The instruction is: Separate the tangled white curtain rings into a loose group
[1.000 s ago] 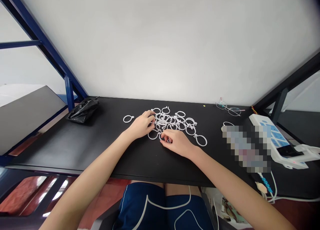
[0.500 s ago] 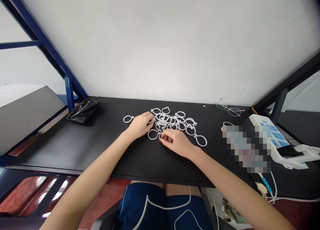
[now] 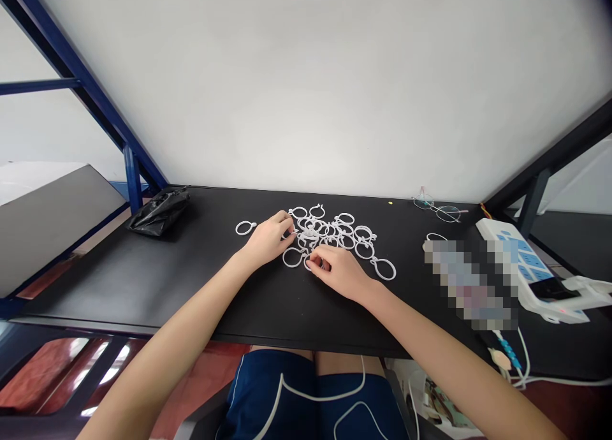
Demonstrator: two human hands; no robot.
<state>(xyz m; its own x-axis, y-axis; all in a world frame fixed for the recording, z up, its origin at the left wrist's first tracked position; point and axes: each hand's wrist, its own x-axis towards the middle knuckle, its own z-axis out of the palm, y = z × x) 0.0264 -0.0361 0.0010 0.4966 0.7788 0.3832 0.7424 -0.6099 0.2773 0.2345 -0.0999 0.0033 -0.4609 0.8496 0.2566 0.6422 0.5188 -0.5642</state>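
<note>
Several white plastic rings with small clasp ends, like curtain rings point(image 3: 347, 242), lie in a loose pile on the black table point(image 3: 215, 268). At the pile's left edge is my left hand point(image 3: 270, 237), its fingers curled and closed around the side of a white ring. My right hand point(image 3: 340, 271) is at the front of the pile, thumb and fingertips pinched on another white ring point(image 3: 307, 266), partly hidden by the fingers. One ring point(image 3: 292, 257) lies between the hands. A single ring point(image 3: 245, 227) rests apart, left of my left hand.
A crumpled black plastic bag point(image 3: 160, 212) lies at the back left. Eyeglasses point(image 3: 448, 214) sit near the wall at the back right. Farther right are a blurred-out object point(image 3: 471, 286), a white power strip point(image 3: 526, 261) and cables point(image 3: 524, 357). Blue frame bars point(image 3: 109, 121) rise at the left.
My right hand has shifted very slightly right, and a little more of the ring at its fingertips shows. My left hand has barely moved, and the pile looks the same.
</note>
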